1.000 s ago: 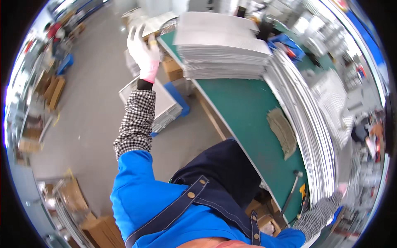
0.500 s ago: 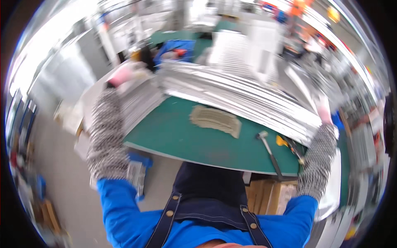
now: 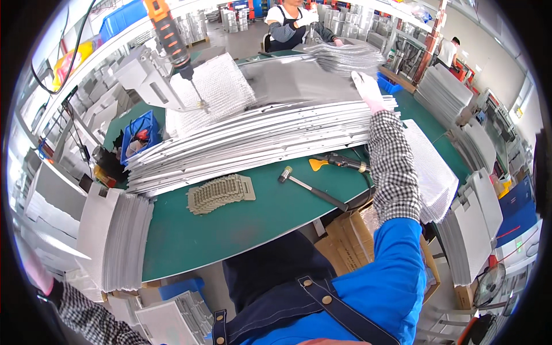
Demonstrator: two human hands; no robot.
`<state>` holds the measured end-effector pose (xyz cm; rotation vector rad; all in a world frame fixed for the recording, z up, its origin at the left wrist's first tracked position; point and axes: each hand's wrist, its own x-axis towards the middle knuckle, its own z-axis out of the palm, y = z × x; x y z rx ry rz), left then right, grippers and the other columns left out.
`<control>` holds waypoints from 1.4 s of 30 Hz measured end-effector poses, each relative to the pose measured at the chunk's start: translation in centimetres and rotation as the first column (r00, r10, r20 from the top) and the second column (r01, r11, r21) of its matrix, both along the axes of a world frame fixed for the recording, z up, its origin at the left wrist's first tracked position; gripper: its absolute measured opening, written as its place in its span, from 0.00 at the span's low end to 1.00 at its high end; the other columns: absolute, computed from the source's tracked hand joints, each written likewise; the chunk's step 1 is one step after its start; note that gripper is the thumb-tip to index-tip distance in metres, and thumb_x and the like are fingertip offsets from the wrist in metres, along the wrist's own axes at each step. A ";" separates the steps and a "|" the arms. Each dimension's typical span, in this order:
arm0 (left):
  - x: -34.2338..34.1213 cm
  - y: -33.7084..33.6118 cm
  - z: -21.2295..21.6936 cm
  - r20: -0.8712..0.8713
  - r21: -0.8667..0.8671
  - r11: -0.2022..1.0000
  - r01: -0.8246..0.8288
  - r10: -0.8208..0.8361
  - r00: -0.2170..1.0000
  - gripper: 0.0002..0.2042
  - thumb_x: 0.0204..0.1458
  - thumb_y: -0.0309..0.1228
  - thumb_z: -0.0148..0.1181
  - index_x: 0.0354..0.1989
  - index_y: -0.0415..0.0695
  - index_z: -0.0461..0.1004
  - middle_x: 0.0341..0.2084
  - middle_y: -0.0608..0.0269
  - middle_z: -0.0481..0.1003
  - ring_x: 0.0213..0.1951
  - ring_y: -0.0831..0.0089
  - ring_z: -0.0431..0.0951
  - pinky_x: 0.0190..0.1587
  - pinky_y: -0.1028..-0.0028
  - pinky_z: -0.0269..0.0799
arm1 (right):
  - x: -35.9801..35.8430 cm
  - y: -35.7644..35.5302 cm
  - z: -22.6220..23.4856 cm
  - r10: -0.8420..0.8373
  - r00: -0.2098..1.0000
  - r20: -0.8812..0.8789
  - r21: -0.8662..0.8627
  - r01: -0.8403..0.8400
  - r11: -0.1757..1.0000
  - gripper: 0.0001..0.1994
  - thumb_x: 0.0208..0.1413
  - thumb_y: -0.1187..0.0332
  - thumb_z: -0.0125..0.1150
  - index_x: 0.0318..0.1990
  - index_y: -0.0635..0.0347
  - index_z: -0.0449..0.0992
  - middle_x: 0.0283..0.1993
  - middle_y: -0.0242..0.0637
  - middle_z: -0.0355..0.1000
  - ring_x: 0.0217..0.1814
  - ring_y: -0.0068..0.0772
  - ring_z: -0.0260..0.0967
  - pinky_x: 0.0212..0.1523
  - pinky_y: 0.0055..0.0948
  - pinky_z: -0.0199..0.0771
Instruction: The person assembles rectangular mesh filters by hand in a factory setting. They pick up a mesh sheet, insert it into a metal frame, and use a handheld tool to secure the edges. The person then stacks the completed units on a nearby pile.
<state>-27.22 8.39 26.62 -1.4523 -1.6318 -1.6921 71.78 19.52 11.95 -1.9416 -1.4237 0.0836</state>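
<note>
My right hand, in a pale glove with fingers stretched out, rests at the right end of a flat grey metal sheet. The sheet lies behind a pile of long white metal profiles. At the far left rim my left hand reaches down beside a pale panel; it is smeared, so its fingers cannot be made out. A hammer, a black power tool with a yellow part, and a fanned row of tan slotted plates lie on the green table.
An orange power screwdriver hangs above a white textured sheet. A blue bin stands left. Thin panels are stacked at the table's left edge. A co-worker is at the far side; cardboard boxes sit below.
My view has turned. My left hand has left the panel stack and swung out to the far left rim. My right hand has moved from the profiles' right end to the grey sheet.
</note>
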 end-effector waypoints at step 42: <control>35.6 5.7 -33.4 0.733 0.680 0.192 0.708 -0.200 -0.650 0.40 0.62 0.64 0.46 0.63 0.33 0.66 0.58 0.44 0.71 0.57 0.54 0.75 0.58 0.58 0.75 | -31.6 -21.8 -15.1 0.228 0.300 -0.926 0.034 -0.537 0.843 0.16 0.61 0.78 0.52 0.56 0.70 0.69 0.44 0.42 0.78 0.41 0.26 0.78 0.42 0.25 0.80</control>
